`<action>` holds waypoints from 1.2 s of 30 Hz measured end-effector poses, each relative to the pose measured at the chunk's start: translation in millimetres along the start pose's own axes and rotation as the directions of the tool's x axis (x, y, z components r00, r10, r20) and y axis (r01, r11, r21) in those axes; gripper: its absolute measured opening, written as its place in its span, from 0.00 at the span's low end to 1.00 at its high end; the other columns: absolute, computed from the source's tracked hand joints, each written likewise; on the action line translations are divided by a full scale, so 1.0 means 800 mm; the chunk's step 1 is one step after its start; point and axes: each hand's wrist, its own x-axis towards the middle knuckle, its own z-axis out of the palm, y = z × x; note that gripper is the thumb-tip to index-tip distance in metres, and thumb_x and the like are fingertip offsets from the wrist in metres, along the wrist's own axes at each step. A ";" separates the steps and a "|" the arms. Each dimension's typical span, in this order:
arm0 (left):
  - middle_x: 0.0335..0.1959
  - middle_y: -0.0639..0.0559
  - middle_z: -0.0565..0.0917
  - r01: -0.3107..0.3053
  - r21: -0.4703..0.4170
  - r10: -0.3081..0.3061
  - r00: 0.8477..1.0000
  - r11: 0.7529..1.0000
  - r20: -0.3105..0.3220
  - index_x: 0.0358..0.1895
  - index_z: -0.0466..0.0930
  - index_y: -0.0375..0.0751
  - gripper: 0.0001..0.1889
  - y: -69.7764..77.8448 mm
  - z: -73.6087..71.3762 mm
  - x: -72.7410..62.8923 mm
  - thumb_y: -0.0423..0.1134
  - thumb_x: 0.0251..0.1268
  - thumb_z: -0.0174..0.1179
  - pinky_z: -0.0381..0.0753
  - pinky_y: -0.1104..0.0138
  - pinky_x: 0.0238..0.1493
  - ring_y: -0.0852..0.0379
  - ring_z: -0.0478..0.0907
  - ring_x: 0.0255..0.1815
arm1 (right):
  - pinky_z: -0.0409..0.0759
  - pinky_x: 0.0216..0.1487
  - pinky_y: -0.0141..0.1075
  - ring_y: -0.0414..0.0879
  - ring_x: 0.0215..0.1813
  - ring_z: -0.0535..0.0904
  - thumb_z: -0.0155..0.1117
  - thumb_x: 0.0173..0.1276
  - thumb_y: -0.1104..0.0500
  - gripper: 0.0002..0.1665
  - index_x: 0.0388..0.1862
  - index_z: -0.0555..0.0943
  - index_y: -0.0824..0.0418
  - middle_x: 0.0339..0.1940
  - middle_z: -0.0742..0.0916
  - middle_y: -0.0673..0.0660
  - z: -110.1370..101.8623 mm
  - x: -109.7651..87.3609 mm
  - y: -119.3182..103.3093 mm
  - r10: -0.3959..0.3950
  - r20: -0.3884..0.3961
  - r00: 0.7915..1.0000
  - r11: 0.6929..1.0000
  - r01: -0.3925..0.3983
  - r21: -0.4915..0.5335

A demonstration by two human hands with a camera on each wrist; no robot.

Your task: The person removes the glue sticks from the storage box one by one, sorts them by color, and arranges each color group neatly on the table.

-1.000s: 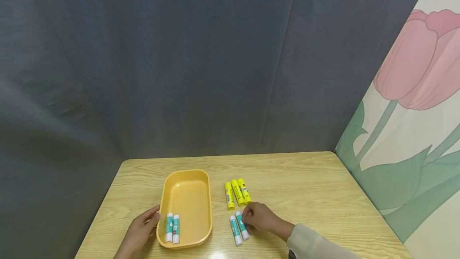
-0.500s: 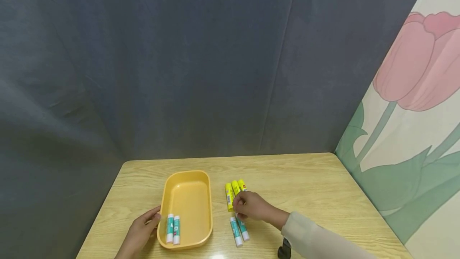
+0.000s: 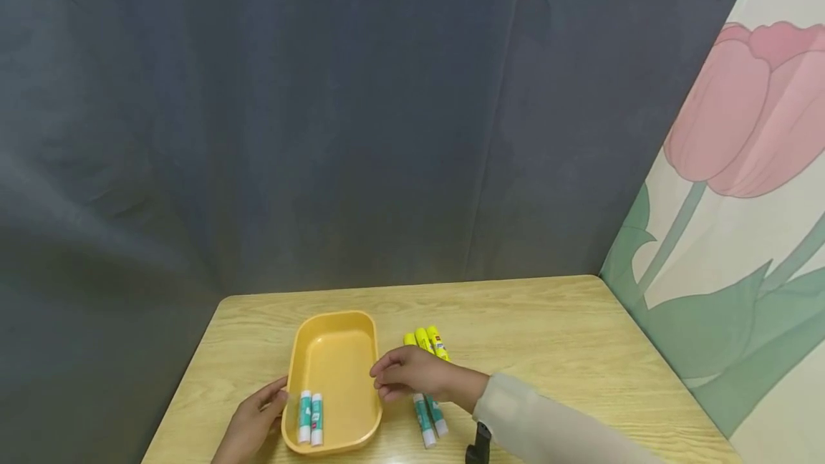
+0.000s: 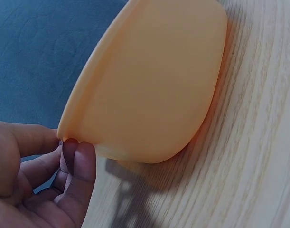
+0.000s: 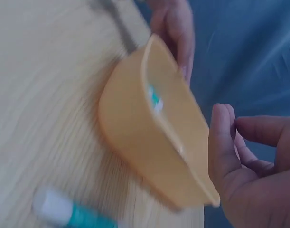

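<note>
A yellow-orange plastic tray (image 3: 344,371) stands left of centre on the table, with two teal-and-white glue sticks (image 3: 316,419) lying near its front left. My left hand (image 3: 251,417) pinches the tray's rim at the left side; the left wrist view shows thumb and fingertips (image 4: 84,161) at the edge. Over the tray's right rim is my right hand (image 3: 412,372), its fingers loosely curled, thumb and forefinger close together with nothing between them. Beneath and behind that hand lie two more teal glue sticks (image 3: 424,424) and three yellow ones (image 3: 438,342), all partly hidden by it.
The wooden table (image 3: 548,349) reaches back to a dark curtain (image 3: 361,127). At the right hangs a cloth with a pink tulip print (image 3: 728,120). A black strap (image 3: 478,444) shows below the right sleeve.
My right hand has left the teal glue sticks, passed over the yellow ones and moved left to the tray's right rim. The left hand stays on the tray; the glue sticks lie as before.
</note>
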 end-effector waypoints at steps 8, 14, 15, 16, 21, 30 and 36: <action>0.45 0.45 0.78 0.013 0.026 -0.013 1.000 1.000 -0.010 0.67 0.68 0.31 0.29 -0.001 -0.002 0.003 0.51 0.74 0.53 0.86 0.61 0.40 0.55 0.80 0.42 | 0.84 0.47 0.33 0.43 0.40 0.85 0.56 0.73 0.68 0.15 0.55 0.77 0.73 0.44 0.85 0.62 0.041 0.020 -0.013 0.002 0.095 0.995 0.974 -0.023 0.223; 0.46 0.44 0.77 0.006 0.015 -0.006 1.000 1.000 -0.002 0.68 0.68 0.30 0.30 0.000 -0.007 0.004 0.50 0.74 0.53 0.86 0.61 0.41 0.54 0.81 0.43 | 0.81 0.55 0.41 0.52 0.51 0.83 0.56 0.73 0.66 0.20 0.61 0.73 0.75 0.52 0.83 0.68 0.065 0.039 -0.009 0.028 0.064 0.998 0.957 -0.045 0.285; 0.46 0.43 0.77 0.006 0.016 -0.006 1.000 1.000 -0.002 0.68 0.67 0.30 0.30 0.001 -0.008 0.004 0.51 0.74 0.53 0.86 0.61 0.42 0.53 0.81 0.43 | 0.81 0.56 0.41 0.53 0.52 0.83 0.56 0.73 0.66 0.21 0.62 0.72 0.75 0.54 0.83 0.68 0.069 0.043 -0.007 0.035 0.057 0.998 0.955 -0.050 0.291; 0.46 0.43 0.77 0.007 0.014 -0.007 1.000 1.000 -0.005 0.68 0.67 0.30 0.30 0.001 -0.009 0.004 0.51 0.74 0.53 0.86 0.60 0.42 0.53 0.81 0.43 | 0.80 0.57 0.42 0.54 0.54 0.82 0.56 0.73 0.66 0.22 0.63 0.71 0.75 0.55 0.82 0.69 0.073 0.046 -0.006 0.042 0.050 0.998 0.954 -0.055 0.294; 0.46 0.43 0.77 -0.001 0.000 0.001 1.000 1.000 -0.011 0.68 0.67 0.30 0.30 0.001 -0.012 0.003 0.51 0.74 0.53 0.86 0.59 0.41 0.51 0.82 0.42 | 0.79 0.59 0.41 0.55 0.55 0.81 0.57 0.72 0.65 0.27 0.65 0.66 0.78 0.54 0.81 0.65 0.092 0.062 0.003 0.096 -0.016 0.995 0.956 -0.088 0.280; 0.49 0.41 0.79 0.018 -0.010 -0.018 1.000 1.000 -0.013 0.68 0.68 0.29 0.29 0.000 -0.010 0.004 0.48 0.74 0.54 0.86 0.59 0.42 0.51 0.82 0.44 | 0.80 0.55 0.37 0.51 0.48 0.74 0.65 0.63 0.65 0.41 0.66 0.57 0.86 0.63 0.69 0.74 0.119 0.071 0.016 0.184 -0.118 0.976 0.958 -0.152 0.241; 0.46 0.42 0.78 0.001 -0.024 -0.002 1.000 1.000 -0.010 0.67 0.67 0.29 0.29 0.001 -0.011 0.005 0.48 0.74 0.54 0.86 0.59 0.42 0.50 0.82 0.45 | 0.82 0.47 0.35 0.48 0.38 0.77 0.67 0.62 0.64 0.40 0.64 0.61 0.86 0.59 0.75 0.73 0.125 0.078 0.025 0.205 -0.166 0.965 0.967 -0.173 0.186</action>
